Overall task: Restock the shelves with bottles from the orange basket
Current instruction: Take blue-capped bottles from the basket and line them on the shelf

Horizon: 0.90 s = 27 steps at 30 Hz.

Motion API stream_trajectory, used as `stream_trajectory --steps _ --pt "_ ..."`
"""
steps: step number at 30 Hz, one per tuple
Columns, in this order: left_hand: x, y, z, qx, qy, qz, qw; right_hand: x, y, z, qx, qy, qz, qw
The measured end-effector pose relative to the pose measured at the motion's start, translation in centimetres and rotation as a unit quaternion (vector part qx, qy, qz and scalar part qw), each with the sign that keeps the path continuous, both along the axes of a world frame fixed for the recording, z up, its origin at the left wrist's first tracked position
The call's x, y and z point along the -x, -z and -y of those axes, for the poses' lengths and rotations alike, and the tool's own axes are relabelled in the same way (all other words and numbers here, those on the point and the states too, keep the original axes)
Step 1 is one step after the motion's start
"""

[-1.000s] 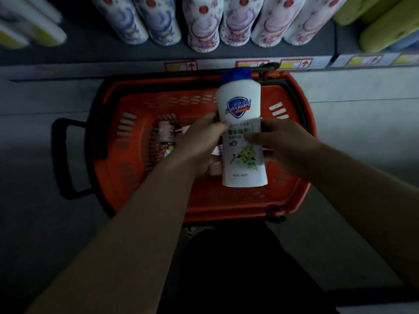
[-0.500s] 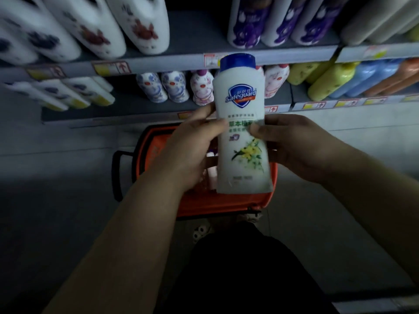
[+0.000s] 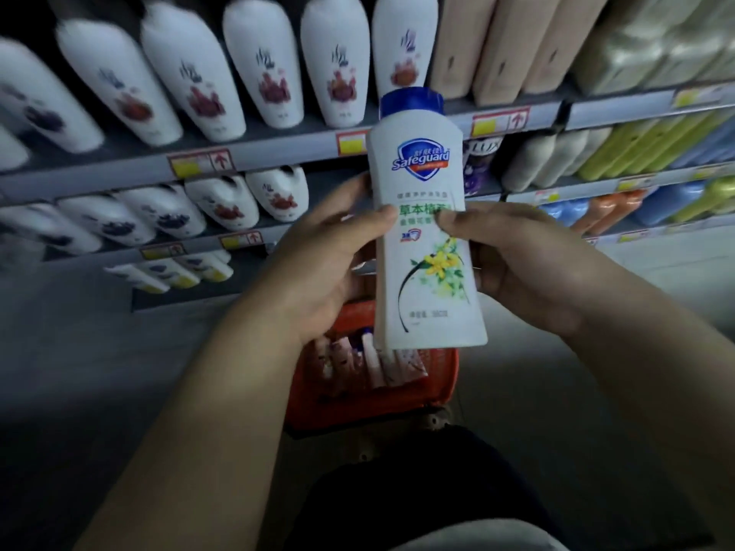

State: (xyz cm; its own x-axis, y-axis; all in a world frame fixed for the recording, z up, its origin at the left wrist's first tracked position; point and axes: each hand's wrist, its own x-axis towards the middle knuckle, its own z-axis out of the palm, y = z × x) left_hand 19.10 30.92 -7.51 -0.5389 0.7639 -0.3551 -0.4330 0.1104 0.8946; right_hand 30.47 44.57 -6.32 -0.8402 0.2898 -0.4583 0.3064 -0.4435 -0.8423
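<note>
At the centre of the frame, a white Safeguard bottle [image 3: 427, 272] with a blue cap is held upright between both hands. The left grip [image 3: 330, 256] curls round its left side, thumb laid across the label. The right grip [image 3: 517, 264] wraps the right side the same way, and the two thumb tips are close together on the front. Below the bottle, at lower centre, the orange basket [image 3: 437, 379] holds pinkish items [image 3: 374, 359]. Across the top of the frame, shelves [image 3: 278, 145] carry rows of white bottles [image 3: 191, 73].
</note>
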Motion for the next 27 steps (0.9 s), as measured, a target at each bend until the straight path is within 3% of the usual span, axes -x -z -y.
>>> stream_trajectory --steps 13,27 --pt "0.1 -11.2 -3.6 -0.051 0.04 -0.091 0.994 -1.2 -10.4 -2.2 -0.071 0.072 -0.061 0.993" --pt "3.2 -18.8 -18.2 -0.103 0.02 -0.184 0.977 2.8 -17.6 -16.6 -0.129 0.089 -0.136 0.978"
